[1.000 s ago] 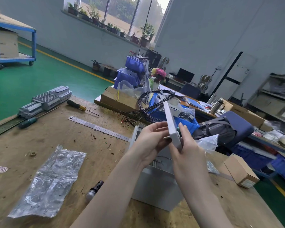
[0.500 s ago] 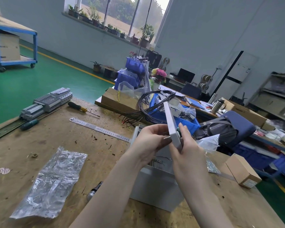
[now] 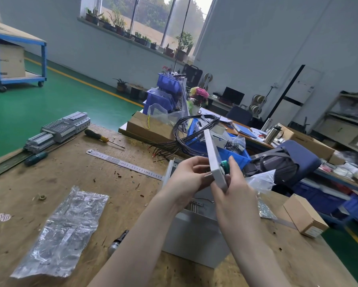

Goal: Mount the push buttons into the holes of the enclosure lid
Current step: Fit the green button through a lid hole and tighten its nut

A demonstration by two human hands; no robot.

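We are holding the lid edge-on above the open box, which is sitting near the counter's right edge. Our right hand is gripping the lid's lower end, with its fingers clamped around the plate and the thumb pressing beside the green button, whose head is seated against the lid's front face. Our left hand is working behind the lid, its fingers pinched together on something small at the button's rear; we cannot tell whether that is a locking nut or the button's own body, as the lid is hiding it. We judge that we are fastening this button into its hole, tightening it from the back. The next move is probably calling for steady counter-pressure on the green head while the left fingers are turning the fastener, so that the button is not spinning in the hole. How many holes are still waiting we cannot tell, since the lid's face is turned away from us. A crumpled bag is lying near the counter's front edge, and a ruler and a screwdriver are lying farther back.
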